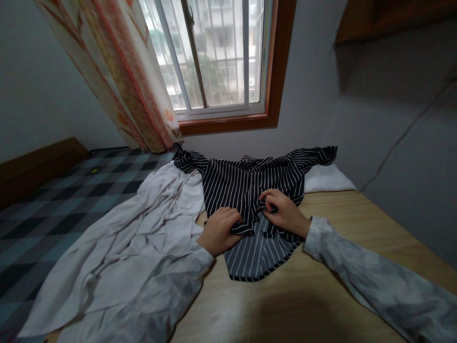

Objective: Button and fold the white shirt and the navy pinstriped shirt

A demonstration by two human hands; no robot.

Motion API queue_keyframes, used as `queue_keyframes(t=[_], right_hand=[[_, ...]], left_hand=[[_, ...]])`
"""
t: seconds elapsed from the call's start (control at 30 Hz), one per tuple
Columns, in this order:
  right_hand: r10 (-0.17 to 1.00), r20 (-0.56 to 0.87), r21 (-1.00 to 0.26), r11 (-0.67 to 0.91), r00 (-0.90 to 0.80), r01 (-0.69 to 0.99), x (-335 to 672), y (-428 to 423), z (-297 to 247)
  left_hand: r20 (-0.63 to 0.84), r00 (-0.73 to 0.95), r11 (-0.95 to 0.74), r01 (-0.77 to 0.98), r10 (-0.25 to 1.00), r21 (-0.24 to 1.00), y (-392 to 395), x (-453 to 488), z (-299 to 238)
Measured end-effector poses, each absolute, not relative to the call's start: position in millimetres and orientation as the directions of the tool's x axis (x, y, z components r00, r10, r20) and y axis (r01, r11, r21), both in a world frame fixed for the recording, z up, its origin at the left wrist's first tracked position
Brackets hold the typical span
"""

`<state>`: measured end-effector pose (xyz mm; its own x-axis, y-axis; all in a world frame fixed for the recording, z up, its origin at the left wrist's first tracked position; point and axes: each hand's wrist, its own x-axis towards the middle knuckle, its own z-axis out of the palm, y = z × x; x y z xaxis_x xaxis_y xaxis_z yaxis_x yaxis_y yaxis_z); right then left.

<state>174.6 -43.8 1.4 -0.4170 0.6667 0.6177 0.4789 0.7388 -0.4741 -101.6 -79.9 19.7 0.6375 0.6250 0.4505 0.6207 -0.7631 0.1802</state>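
Observation:
A black shirt with white stripes [228,183] lies spread on the wooden tabletop [228,309], its collar toward the window and its sleeves out to both sides. The grey inner side of its back hem shows nearest me. My left hand [220,230] rests on the left front panel near the hem, its fingers curled over the cloth and the tips hidden. With its thumb and fingers pinched, my right hand [283,213] grips the edge of the right front panel, lifting it slightly.
A crumpled white cloth [143,238] lies left of the shirt, partly over a bed with a checked cover [32,238]. Another folded white cloth [328,178] is under the right sleeve. Behind are a window [221,57] and a flowered curtain [132,76]. A shelf [392,19] juts out upper right.

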Motion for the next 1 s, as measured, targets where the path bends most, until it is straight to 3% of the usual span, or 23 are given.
queue_keyframes(t=[0.13, 0.3, 0.47, 0.57, 0.7, 1.0], right_hand=[[0.719, 0.575, -0.512, 0.689, -0.391, 0.513, 173, -42, -4], [0.707, 0.557, -0.507, 0.705, -0.435, 0.496, 172, -43, -4], [0.783, 0.548, -0.607, 0.614, -0.294, 0.504, 169, -46, -2], [0.813, 0.535, -0.667, 0.573, -0.229, 0.476, 166, -47, 0], [0.8, 0.56, -0.67, 0.59, -0.215, 0.45, 161, -50, 4], [0.821, 0.448, -0.719, 0.566, -0.354, 0.402, 144, -69, -2]], left_hand=[[0.426, 0.658, -0.767, 0.623, 0.621, 0.155, -77, -105, 13], [0.5, 0.623, -0.759, 0.641, 0.602, 0.115, -78, -107, 14], [0.552, 0.668, -0.821, 0.568, 0.499, 0.056, -82, -109, 19], [0.566, 0.682, -0.854, 0.513, 0.463, 0.081, -83, -108, 20], [0.556, 0.705, -0.87, 0.488, 0.441, 0.07, -83, -107, 20], [0.478, 0.668, -0.756, 0.654, 0.57, -0.011, -80, -105, 11]])
